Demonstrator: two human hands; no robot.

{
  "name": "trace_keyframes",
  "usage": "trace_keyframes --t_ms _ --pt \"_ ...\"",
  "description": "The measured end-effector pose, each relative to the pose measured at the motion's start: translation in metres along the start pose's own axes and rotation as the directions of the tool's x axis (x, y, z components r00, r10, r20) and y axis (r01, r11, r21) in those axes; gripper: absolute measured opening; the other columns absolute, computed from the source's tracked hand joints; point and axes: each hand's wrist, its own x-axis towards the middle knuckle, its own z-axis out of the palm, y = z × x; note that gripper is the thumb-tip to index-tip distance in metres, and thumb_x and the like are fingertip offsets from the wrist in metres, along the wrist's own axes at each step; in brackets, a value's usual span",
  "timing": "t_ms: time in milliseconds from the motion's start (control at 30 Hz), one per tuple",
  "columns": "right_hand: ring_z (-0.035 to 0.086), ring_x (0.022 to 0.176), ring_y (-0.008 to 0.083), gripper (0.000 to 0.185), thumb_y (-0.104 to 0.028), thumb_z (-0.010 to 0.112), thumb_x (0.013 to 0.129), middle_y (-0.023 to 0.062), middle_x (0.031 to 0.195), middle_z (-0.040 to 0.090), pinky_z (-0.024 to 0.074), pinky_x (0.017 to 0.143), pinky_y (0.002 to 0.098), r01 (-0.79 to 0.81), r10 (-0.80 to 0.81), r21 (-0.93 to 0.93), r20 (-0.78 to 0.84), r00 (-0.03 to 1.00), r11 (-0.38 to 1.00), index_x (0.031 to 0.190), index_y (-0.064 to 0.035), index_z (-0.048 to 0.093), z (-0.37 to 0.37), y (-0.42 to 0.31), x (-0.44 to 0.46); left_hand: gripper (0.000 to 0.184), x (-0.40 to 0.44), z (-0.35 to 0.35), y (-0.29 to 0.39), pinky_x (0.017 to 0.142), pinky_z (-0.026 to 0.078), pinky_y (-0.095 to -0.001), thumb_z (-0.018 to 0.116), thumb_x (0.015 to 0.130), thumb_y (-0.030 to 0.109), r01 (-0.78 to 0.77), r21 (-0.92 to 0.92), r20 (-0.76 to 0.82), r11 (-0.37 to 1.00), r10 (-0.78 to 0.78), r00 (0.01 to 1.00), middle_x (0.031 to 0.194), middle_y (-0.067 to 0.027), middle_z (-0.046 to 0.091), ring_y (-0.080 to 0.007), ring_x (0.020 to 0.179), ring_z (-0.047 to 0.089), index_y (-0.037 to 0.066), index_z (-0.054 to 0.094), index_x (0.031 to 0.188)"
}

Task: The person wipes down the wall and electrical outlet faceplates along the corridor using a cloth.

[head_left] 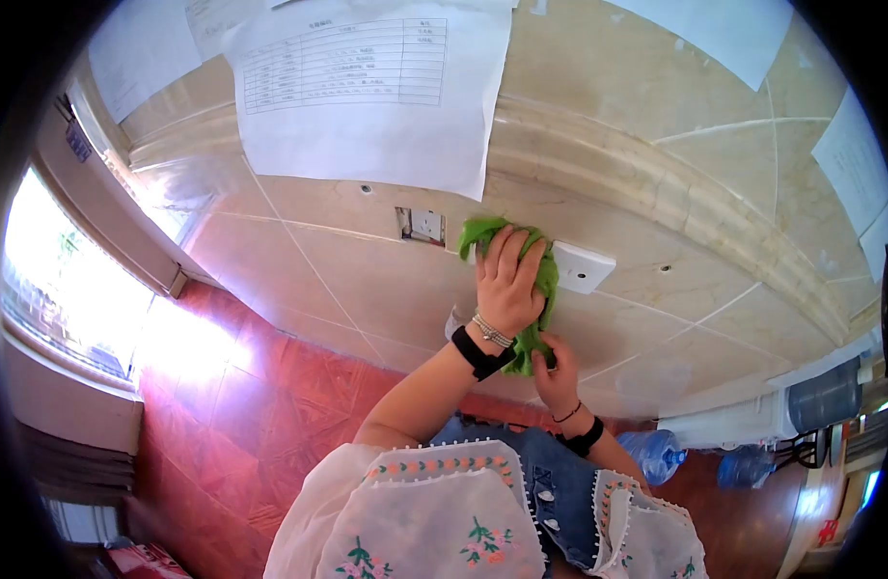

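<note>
A green cloth [543, 280] lies bunched against the tiled wall, over part of a white wall plate [584, 268]. My left hand [509, 285] presses the cloth to the wall from above, its fingers bent over it. Lower and to the right, my right hand [557, 374] pinches the hanging lower end of the cloth between thumb and fingers. Left of the cloth, a socket [426, 225] sits in an open recess in the wall. The cloth hides the left part of the white plate.
A printed sheet [367, 106] hangs above the socket, and more papers [724, 29] are on the upper wall. Blue water bottles [653, 455] stand at the lower right. A bright window [63, 280] is at the left, above red flooring [241, 405].
</note>
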Motion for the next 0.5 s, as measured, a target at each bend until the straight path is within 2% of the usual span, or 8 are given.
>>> trace_keyframes --t_ms 33,200,267,367,433,500 --pt "0.058 0.089 0.0314 0.027 -0.002 0.056 0.08 0.0181 0.099 0.058 0.0453 0.079 0.0345 -0.005 0.005 0.001 -0.025 1.0 1.0 0.107 0.0005 0.055 -0.003 -0.005 0.001 0.049 0.002 0.002 0.003 0.1 0.027 -0.0534 0.054 0.064 0.009 -0.003 0.021 -0.024 1.0 0.003 1.0 0.12 -0.0088 0.048 -0.0282 0.118 0.043 0.01 0.057 0.113" --pt "0.058 0.088 0.0299 0.027 -0.004 0.057 0.081 0.0169 0.098 0.059 0.0452 0.079 0.0341 -0.025 0.025 0.01 -0.05 0.998 1.0 0.107 0.0006 0.055 -0.006 -0.001 -0.001 0.047 0.0 0.005 -0.003 0.098 0.03 -0.0497 0.055 0.066 0.011 -0.053 0.013 0.0 0.999 0.053 0.999 0.119 -0.0072 0.049 -0.0256 0.117 0.045 0.013 0.058 0.113" --pt "0.058 0.088 0.0306 0.026 -0.005 0.057 0.081 0.0169 0.099 0.059 0.0454 0.078 0.0339 -0.028 0.028 -0.014 -0.015 1.0 1.0 0.107 0.0 0.056 -0.004 -0.004 0.002 0.052 -0.003 0.004 -0.023 0.096 0.032 -0.0467 0.057 0.066 0.013 -0.257 0.085 0.017 0.963 0.257 0.966 0.125 -0.006 0.048 -0.0231 0.117 0.045 0.016 0.056 0.118" --pt "0.058 0.088 0.0306 0.026 -0.006 0.057 0.081 0.0173 0.098 0.059 0.0458 0.078 0.034 -0.045 0.046 -0.024 0.011 0.999 0.999 0.106 -0.0005 0.056 0.008 -0.009 0.004 0.058 -0.006 -0.011 -0.045 0.095 0.033 -0.0449 0.059 0.067 0.015 -0.313 0.176 0.115 0.933 0.297 0.948 0.131 -0.005 0.046 -0.0211 0.12 0.044 0.018 0.052 0.124" --pt "0.059 0.088 0.0314 0.026 -0.006 0.057 0.081 0.0177 0.098 0.059 0.0461 0.077 0.0347 -0.035 0.036 -0.027 0.026 0.999 0.999 0.106 -0.0011 0.057 0.015 -0.018 0.008 0.058 -0.009 -0.018 -0.057 0.095 0.033 -0.0458 0.061 0.071 0.019 -0.298 0.215 0.104 0.93 0.282 0.954 0.135 -0.0063 0.042 -0.0241 0.123 0.041 0.016 0.049 0.127" --pt "0.059 0.088 0.0323 0.026 -0.006 0.057 0.081 0.0182 0.098 0.059 0.0465 0.077 0.0353 -0.031 0.032 -0.025 0.032 0.999 0.999 0.106 -0.0017 0.057 0.025 -0.022 0.013 0.055 -0.019 -0.016 -0.069 0.096 0.034 -0.0473 0.062 0.075 0.024 -0.134 0.093 -0.018 0.987 0.136 0.991 0.136 -0.0077 0.04 -0.029 0.124 0.039 0.014 0.049 0.127"
